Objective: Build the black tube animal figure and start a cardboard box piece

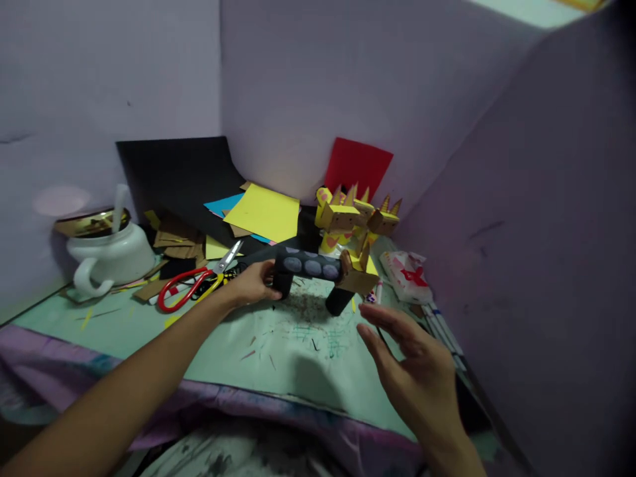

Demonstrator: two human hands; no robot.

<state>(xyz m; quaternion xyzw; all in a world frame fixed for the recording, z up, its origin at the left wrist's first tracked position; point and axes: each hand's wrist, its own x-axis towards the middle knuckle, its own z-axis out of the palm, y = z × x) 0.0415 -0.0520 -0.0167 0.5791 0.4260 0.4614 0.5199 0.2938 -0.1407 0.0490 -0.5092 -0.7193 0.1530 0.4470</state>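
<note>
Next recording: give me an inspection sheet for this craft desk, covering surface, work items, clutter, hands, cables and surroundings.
Surface: pale green table cover, pen-marked, with paper scraps.
Work items: black cardboard-tube animal figure with grey spots, standing on tube legs, brown and yellow head at its right end.
Clutter: red-handled scissors; white ceramic pot with gold lid; yellow paper sheet; black card sheet; red paper sheet; yellow spiked cardboard figures; brown cardboard offcuts.
Hands: left hand touching the figure's rear end; right hand open, apart from it.
Cables: nothing seen.
Surroundings: lilac partition walls on three sides.

Left hand (pixel 253 283) outstretched; right hand (pixel 415 371) open, raised.
</note>
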